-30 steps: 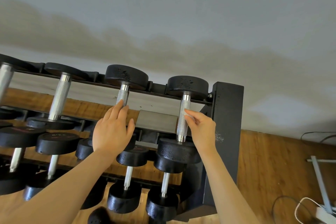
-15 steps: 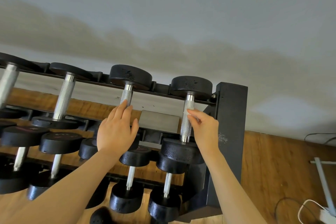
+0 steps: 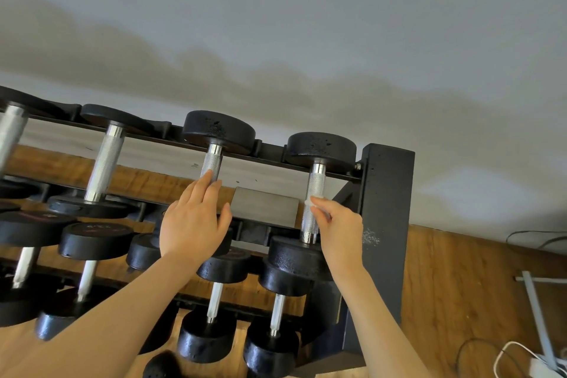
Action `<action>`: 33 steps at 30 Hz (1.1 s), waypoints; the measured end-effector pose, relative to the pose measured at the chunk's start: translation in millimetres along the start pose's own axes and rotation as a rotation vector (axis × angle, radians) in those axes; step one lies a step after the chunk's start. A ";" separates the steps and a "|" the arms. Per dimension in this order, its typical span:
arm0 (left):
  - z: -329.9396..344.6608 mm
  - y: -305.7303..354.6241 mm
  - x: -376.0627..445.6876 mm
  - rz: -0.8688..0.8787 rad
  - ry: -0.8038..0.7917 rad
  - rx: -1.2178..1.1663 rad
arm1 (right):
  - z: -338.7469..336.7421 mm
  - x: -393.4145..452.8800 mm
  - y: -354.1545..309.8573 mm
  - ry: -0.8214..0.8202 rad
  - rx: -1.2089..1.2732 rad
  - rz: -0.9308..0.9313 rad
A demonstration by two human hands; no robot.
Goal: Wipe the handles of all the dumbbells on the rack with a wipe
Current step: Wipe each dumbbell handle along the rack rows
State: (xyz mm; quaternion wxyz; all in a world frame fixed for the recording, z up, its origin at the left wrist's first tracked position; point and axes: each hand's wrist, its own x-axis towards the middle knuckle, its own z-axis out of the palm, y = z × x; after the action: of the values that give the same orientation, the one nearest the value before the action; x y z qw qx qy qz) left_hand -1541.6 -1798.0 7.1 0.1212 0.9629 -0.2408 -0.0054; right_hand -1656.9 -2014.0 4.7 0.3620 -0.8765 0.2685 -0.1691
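Pinching a wipe (image 3: 313, 200) against the rightmost dumbbell handle (image 3: 311, 202), right hand (image 3: 339, 232); left hand (image 3: 193, 221) flat-fingered on its neighbour.

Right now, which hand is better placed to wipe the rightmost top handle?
The right hand: it pinches the wipe against that handle. The left hand rests on the neighbouring handle, without a wipe.

The dumbbells (image 3: 320, 150) have black heads and silver knurled handles. The rack (image 3: 386, 193) is black, the floor (image 3: 460, 285) brown wood, the wall (image 3: 306, 24) grey.
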 end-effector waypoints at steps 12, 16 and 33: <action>-0.2 0.6 -0.3 -0.007 -0.001 -0.004 | 5.8 3.7 -0.4 0.078 -0.009 -0.070; 0.4 0.2 -0.6 -0.011 -0.001 -0.009 | 4.7 8.3 5.8 0.141 -0.092 -0.135; 0.1 -0.1 -0.3 -0.007 0.003 -0.007 | -3.2 49.1 8.2 -0.020 -0.144 -0.363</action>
State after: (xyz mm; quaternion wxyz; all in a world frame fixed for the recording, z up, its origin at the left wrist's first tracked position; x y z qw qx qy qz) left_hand -1541.8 -1797.8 6.9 0.1249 0.9634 -0.2372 -0.0053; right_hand -1622.1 -2049.7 6.0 0.2647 -0.9358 0.1139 -0.2030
